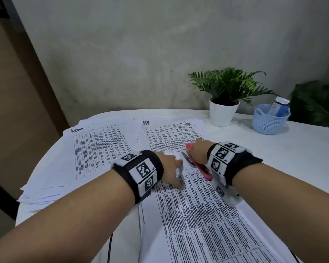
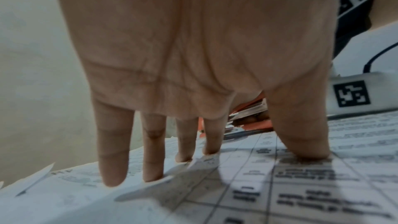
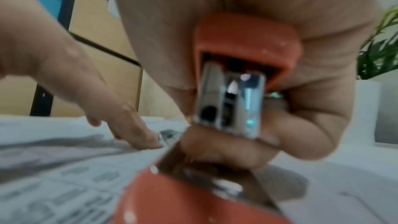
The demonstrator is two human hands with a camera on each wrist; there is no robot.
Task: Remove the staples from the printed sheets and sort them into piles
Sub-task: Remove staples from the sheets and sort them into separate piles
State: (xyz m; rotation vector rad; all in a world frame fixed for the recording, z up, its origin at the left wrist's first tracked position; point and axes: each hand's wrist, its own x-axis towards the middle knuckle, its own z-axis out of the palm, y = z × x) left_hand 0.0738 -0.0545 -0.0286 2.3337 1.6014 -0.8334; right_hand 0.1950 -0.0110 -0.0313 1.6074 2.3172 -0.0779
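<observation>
Item, my left hand (image 1: 170, 168): fingers straight and spread, tips pressing the printed sheets (image 1: 207, 215) near their far corner; item, my right hand (image 1: 197, 150): fingers curled round an orange-red stapler (image 1: 202, 168), its metal end at that same corner, just beside the left fingertips (image 2: 151, 173); whether a staple is caught there I cannot tell; item, the sheets lie at the bench's (image 1: 292, 149) near edge, long axis running away from me; item, "Admin" pile (image 1: 95, 149) at the left edge, "HR" pile (image 1: 167, 133) beside it; item, potted plant (image 1: 224, 99) and blue basket (image 1: 270, 120) at the far right corner.
</observation>
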